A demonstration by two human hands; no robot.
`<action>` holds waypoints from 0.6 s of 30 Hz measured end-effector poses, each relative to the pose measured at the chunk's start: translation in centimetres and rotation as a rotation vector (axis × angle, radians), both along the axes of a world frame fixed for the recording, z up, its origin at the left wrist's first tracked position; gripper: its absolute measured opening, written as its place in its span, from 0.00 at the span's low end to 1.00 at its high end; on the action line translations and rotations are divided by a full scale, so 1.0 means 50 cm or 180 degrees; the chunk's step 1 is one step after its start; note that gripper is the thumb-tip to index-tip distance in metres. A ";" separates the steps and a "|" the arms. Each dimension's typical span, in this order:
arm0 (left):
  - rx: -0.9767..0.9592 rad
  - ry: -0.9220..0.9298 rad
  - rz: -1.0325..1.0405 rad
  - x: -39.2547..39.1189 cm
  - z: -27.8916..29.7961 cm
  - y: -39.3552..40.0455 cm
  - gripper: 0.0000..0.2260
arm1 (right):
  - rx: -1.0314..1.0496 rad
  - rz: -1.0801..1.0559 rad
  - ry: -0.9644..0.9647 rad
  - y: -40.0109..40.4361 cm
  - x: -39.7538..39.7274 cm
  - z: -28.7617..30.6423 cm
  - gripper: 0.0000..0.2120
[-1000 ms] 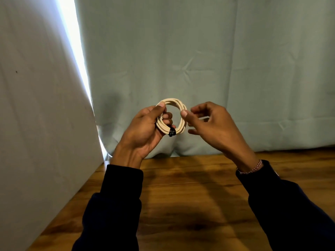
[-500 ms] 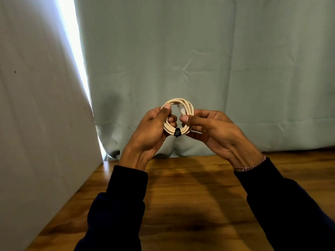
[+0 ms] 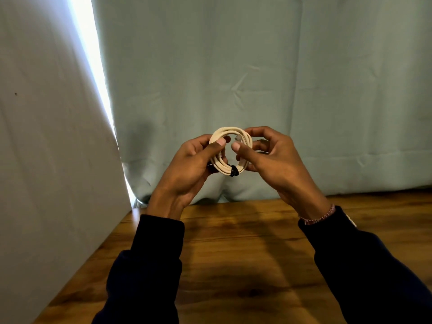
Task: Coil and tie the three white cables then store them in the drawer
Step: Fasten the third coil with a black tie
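The white cable (image 3: 230,152) is sitting as a small tight coil held up in the air above the far edge of the wooden table (image 3: 245,253), in front of the pale curtain (image 3: 233,78). A black tie (image 3: 233,171) is wrapping the loops at the coil's lower edge, the side nearest the table.

The left hand (image 3: 189,167) is gripping the coil's left side, thumb pressing across the front and fingers curled behind. The right hand (image 3: 271,160) is pinching the coil's right side, thumb tip meeting the loops near a pale connector end (image 3: 239,138) that is showing inside the ring, just under the coil's top; the other fingers are curling round the back.

The likely risks, as I am judging them:
- The tie is binding only one spot, so loops on the upper side, away from the table, could be springing apart if either grip is easing off.
- The connector end looks loose inside the ring; if it is not tucked in, it could be slipping out and unwinding a turn.
- Whether the tie is fully fastened cannot be told from here; if it is not, the bundle could be opening on the way to storage.
- No drawer and no other cables are showing anywhere around the table.
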State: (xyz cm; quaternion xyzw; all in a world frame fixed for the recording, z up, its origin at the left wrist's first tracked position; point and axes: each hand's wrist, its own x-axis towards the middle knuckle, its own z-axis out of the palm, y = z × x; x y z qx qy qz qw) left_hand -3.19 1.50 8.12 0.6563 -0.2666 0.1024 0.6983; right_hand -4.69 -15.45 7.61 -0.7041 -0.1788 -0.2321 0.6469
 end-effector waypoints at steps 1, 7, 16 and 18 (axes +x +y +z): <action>0.0062 -0.0052 0.0041 0.000 0.000 0.000 0.11 | -0.0044 -0.0054 -0.0031 0.001 0.001 -0.002 0.17; 0.0623 -0.0408 0.0220 0.003 -0.006 -0.008 0.10 | 0.0096 0.0086 0.0295 -0.005 0.012 -0.004 0.18; 0.0636 -0.0353 0.0399 0.001 -0.006 -0.005 0.11 | -0.0129 0.0359 0.0226 -0.033 0.014 0.005 0.14; 0.0738 -0.0426 0.0638 -0.001 -0.004 0.000 0.13 | -0.0326 0.0321 0.0107 -0.043 0.008 0.010 0.14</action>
